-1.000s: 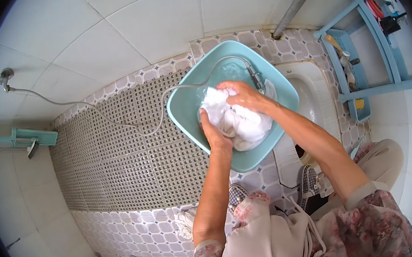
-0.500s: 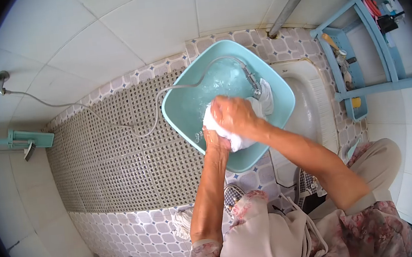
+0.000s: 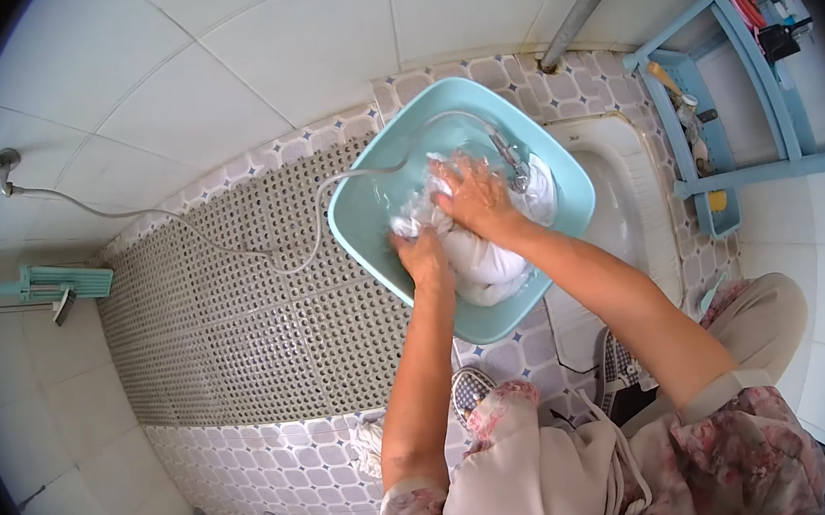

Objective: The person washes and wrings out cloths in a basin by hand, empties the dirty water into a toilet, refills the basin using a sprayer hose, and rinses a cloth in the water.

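A light blue basin (image 3: 353, 226) holds water and a bunched white cloth (image 3: 483, 260). My left hand (image 3: 423, 254) is at the left side of the cloth, its fingers closed on the edge. My right hand (image 3: 474, 196) lies on the upper part of the cloth with its fingers spread, partly in the splashing water. A metal shower head (image 3: 516, 168) on a grey hose (image 3: 363, 172) rests inside the basin, right of my right hand. More white cloth lies beside the shower head.
A squat toilet (image 3: 612, 196) is right of the basin, near a blue shelf (image 3: 768, 99) with brushes. Perforated mats (image 3: 237, 306) cover the floor at left. A wall tap (image 3: 3, 170) feeds the hose. A pale rag (image 3: 368, 450) lies near my left arm.
My right hand has gone from a closed grip over the cloth to spread fingers farther up in the basin. My left hand has moved slightly up, and the cloth is more spread out.
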A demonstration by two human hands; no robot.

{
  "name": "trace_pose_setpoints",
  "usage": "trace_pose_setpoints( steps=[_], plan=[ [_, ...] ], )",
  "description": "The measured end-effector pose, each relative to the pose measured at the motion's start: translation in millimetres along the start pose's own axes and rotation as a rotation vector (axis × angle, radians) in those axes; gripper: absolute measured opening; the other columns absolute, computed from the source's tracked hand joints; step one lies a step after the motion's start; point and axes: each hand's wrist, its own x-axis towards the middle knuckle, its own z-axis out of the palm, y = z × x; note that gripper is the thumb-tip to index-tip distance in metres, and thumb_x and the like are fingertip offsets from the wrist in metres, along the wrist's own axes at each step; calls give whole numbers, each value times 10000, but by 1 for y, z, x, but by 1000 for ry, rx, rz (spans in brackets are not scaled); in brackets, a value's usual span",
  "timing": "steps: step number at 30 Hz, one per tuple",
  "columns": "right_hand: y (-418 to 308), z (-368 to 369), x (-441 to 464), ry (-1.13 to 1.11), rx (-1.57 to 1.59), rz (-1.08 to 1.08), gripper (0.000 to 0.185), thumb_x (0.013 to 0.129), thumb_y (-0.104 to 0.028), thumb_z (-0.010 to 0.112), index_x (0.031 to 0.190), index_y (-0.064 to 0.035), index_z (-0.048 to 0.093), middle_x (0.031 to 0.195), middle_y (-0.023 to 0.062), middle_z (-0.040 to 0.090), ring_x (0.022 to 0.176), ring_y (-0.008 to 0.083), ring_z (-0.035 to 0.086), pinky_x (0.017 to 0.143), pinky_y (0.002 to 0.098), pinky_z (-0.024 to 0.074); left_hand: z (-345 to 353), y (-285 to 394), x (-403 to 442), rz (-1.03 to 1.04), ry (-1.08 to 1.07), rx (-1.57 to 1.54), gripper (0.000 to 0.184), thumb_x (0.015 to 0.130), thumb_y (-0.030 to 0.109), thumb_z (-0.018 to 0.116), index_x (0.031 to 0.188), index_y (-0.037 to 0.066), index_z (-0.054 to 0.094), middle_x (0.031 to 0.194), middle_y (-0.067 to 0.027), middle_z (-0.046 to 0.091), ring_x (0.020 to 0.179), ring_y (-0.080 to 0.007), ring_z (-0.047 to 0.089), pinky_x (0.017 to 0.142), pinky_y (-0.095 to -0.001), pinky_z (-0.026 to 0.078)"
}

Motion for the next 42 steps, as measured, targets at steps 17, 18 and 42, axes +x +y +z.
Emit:
trace_pose_setpoints(
  steps=[17,18,42],
  plan=[
    [55,-181,-38,-306,1228,-82,356,727,15,641,1074,-63,650,994,47,621,905,132,557,833,291,450,-20,38,-28,-52,-212,-731,301,773,-149,506,982,50,592,974,-63,669,881,-160,627,794,-252,488],
    [61,-180,-40,-392,1032,-154,373,726,14,639,1090,-64,658,1004,62,634,925,160,568,845,307,457,-17,37,-28,-91,-175,-665,293,791,-143,496,990,48,595,978,-63,669,882,-161,628,799,-253,490],
    [47,-82,-21,-459,598,57,273,844,-222,726,1058,-53,707,939,78,725,793,206,671,750,332,525,-9,30,-23,-327,-41,-474,326,897,-41,432,1201,25,528,1111,-92,609,972,-213,590,884,-334,491]
  ],
)
